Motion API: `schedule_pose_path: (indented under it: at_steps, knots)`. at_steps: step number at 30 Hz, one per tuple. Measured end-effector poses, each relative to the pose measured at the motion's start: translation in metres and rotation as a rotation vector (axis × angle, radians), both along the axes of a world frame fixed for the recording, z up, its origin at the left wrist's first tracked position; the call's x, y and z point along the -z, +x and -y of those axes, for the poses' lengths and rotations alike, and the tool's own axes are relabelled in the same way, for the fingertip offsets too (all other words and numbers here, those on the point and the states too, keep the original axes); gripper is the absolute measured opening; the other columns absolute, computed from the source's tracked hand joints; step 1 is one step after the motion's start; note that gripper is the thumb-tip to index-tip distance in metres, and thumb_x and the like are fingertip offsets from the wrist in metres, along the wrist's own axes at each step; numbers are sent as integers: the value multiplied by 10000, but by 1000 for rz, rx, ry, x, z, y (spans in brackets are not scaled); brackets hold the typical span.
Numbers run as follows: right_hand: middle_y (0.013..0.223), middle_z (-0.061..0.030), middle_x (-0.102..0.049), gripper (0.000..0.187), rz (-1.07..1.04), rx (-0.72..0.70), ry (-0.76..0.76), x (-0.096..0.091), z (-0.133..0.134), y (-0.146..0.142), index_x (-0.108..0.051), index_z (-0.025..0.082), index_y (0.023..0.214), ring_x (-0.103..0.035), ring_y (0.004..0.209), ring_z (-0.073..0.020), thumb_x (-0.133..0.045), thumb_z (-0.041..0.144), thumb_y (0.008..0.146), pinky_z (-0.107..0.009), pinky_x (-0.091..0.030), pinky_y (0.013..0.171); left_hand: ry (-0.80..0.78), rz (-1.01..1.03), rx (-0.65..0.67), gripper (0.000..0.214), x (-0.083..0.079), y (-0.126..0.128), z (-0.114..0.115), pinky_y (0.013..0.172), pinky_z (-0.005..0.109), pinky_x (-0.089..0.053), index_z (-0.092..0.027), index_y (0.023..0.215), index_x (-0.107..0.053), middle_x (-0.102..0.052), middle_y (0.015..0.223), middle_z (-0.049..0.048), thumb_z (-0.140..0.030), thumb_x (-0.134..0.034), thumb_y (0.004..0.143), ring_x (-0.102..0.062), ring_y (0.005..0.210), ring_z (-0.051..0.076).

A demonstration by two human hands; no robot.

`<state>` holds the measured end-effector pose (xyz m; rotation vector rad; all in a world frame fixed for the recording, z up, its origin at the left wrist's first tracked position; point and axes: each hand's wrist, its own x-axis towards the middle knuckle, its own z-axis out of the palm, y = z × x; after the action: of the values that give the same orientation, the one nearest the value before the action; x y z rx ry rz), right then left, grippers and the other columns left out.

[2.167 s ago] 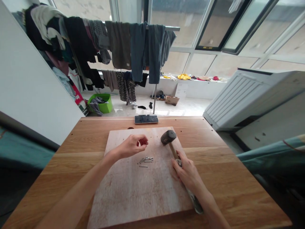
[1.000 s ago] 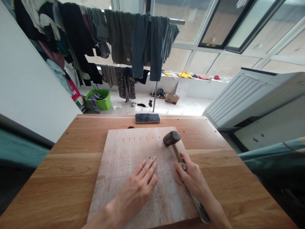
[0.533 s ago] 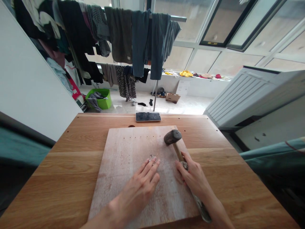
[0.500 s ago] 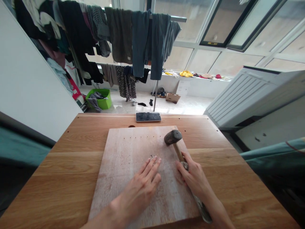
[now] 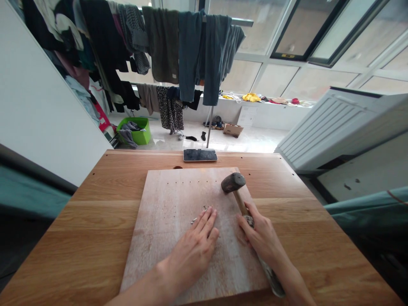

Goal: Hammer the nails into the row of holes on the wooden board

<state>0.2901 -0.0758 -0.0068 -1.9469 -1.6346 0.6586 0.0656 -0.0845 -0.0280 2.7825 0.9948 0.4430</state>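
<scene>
On the wooden desk (image 5: 95,221) a pale, scuffed board (image 5: 162,238) lies square to the person, and both hands are down on it. The left hand (image 5: 194,250) is spread open and flat, palm down, with nothing gripped. Its fingertips (image 5: 208,216) rest on a small scatter of loose nails (image 5: 204,208), of which only a few ends peek out past the fingers. Laid that way, the hand seems to pin the nails in one spot so they neither roll nor scatter. The right hand (image 5: 259,240) lies along the hammer (image 5: 233,182) with its fingers curled loosely over the wooden handle, a slack hold rather than a tight fist. The handle runs on under the palm and wrist and shows again near the board's near-right corner. The dark hammer head sits on the board's far right part, well clear of the nails, so the tool's weight is borne by the board and not by the arm. A row of small dots (image 5: 188,183), holes or sunken nail heads, I cannot tell which, crosses the board's far end. A phone (image 5: 200,155) lies flat at the desk's far edge, apart from the board and probably out of harm's way there. Beyond the desk, clothes hang on a rail (image 5: 191,55) and a green basket (image 5: 137,129) stands on the floor.
</scene>
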Motion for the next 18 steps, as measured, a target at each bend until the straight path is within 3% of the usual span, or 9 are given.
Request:
schedule_pose_path:
  at_steps: [6, 18]
  knots:
    - [666, -42, -702, 527, 7, 8, 9, 1, 0, 1, -668, 151, 1256, -694, 629, -239, -513, 458, 857, -294, -519, 565, 71, -17, -30, 235, 1, 3, 5, 1223, 482, -345, -79, 1145, -561, -366, 1582, 254, -61, -421, 958, -168, 1519, 348]
    - [662, -52, -706, 525, 49, 32, -39, 0, 3, 4, -674, 180, 1257, -698, 641, -257, -542, 490, 853, -298, -514, 534, 10, 41, -9, 198, 5, 0, 5, 1215, 478, -365, -102, 1111, -534, -308, 1611, 256, -79, -455, 930, -168, 1525, 355]
